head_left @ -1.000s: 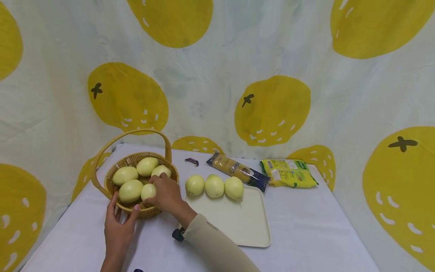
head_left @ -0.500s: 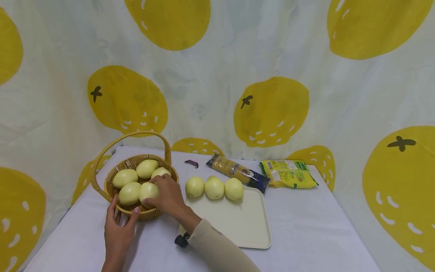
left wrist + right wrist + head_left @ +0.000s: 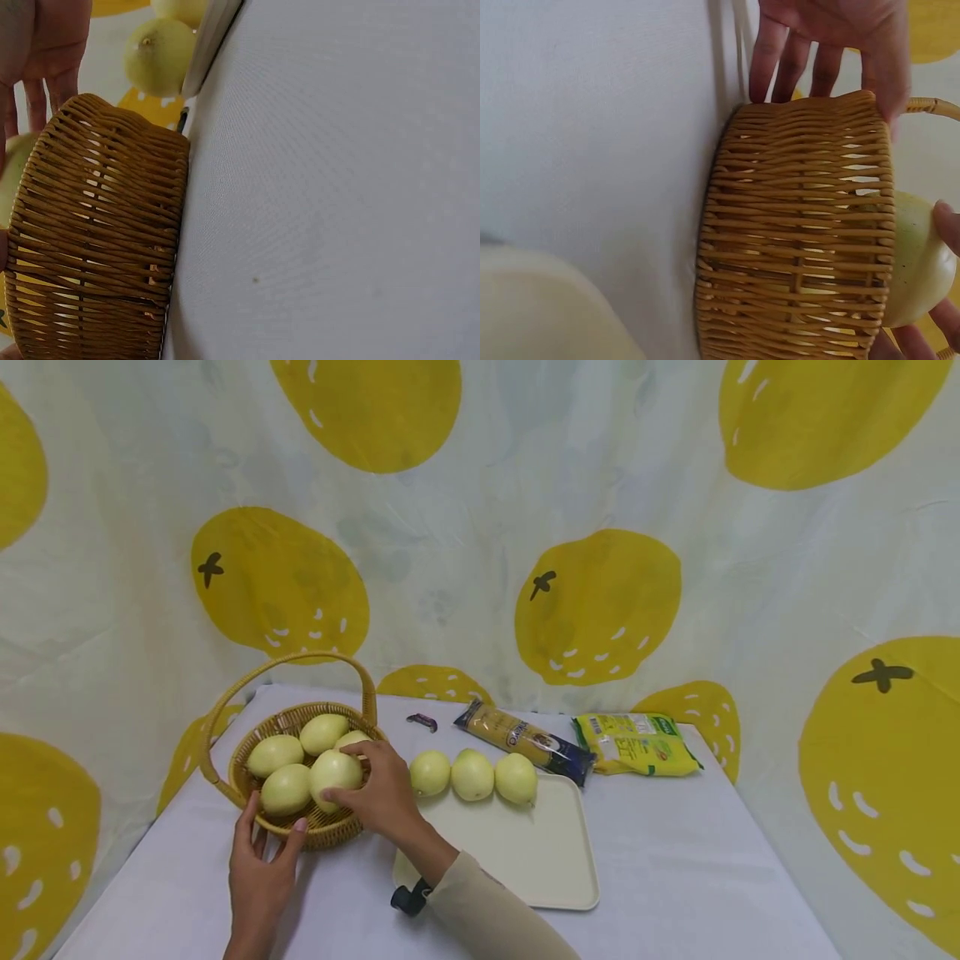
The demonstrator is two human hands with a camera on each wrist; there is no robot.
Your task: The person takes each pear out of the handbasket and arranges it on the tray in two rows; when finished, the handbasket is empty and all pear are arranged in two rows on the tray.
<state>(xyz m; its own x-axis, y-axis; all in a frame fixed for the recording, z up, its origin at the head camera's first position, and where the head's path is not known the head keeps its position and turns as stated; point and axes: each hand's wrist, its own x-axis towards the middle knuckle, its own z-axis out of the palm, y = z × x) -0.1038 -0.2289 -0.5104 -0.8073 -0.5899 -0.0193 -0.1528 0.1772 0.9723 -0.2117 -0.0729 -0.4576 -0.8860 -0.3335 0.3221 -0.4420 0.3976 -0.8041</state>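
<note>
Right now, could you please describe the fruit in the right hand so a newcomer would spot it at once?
On the white tablecloth, at the left, stands a wicker basket with an arched handle. At its near right is a pale green fruit, set apart from its four neighbours by the right hand gripping it.

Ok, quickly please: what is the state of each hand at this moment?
Left hand: open, touching the near side of the basket.
Right hand: closed, holding a pale yellow-green fruit.
</note>
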